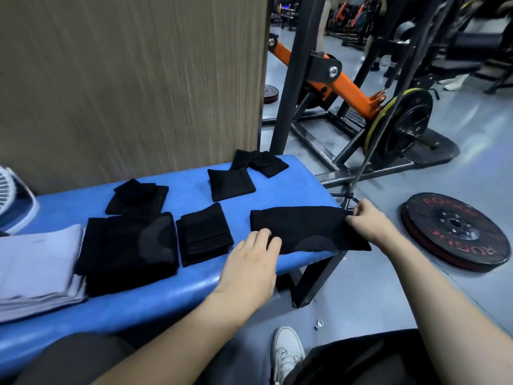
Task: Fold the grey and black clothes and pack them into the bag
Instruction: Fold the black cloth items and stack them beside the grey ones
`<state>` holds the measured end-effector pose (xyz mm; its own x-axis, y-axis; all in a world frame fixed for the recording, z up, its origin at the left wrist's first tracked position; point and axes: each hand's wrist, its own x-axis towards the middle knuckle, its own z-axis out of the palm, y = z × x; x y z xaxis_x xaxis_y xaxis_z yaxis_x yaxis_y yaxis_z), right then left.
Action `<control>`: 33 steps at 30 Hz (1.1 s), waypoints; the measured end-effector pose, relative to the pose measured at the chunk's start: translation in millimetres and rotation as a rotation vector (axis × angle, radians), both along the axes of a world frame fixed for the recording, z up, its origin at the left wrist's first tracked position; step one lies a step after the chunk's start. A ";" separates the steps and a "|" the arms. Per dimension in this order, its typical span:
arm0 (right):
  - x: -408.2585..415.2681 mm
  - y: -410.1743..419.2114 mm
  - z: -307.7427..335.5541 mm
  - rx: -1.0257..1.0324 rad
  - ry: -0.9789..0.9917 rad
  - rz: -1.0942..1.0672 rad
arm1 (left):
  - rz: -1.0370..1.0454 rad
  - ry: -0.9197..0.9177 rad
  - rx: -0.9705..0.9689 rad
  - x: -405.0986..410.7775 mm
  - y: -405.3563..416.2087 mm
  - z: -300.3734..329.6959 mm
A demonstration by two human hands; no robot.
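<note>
A long black garment [308,227] lies across the right end of the blue bench [172,298]. My left hand [249,268] rests flat on its left end, fingers spread. My right hand [366,218] pinches its far right corner at the bench's end. Further left lie several folded black pieces: a large one [130,251], a smaller stack [204,234], another behind it [137,197], and more near the back right [230,183]. Folded grey clothes [39,270] sit at the far left. No bag is in view.
A wooden panel [125,79] stands behind the bench. A white fan [14,195] sits at the left edge. An orange and black weight machine [355,93] and a loose weight plate [455,229] occupy the floor to the right. My white shoe [286,348] is below.
</note>
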<state>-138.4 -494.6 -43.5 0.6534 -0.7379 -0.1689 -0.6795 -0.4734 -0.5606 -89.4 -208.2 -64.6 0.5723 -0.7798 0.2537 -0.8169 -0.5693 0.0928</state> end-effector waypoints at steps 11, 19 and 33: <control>-25.5 -8.3 1.5 0.352 -0.233 -0.087 | 0.031 0.010 -0.054 4.2 -3.5 -12.3; -19.6 1.5 11.2 0.139 -0.437 -0.113 | 0.046 0.033 -0.070 5.0 -4.7 -15.0; 47.6 110.8 23.8 0.168 -0.579 0.338 | 0.051 0.224 -0.232 7.1 -5.9 -14.2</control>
<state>-90.8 -383.8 -19.7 0.8622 -0.4725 0.1823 -0.0789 -0.4809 -0.8732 -82.3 -214.1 -78.8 0.6707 -0.6852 0.2841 -0.7325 -0.5515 0.3991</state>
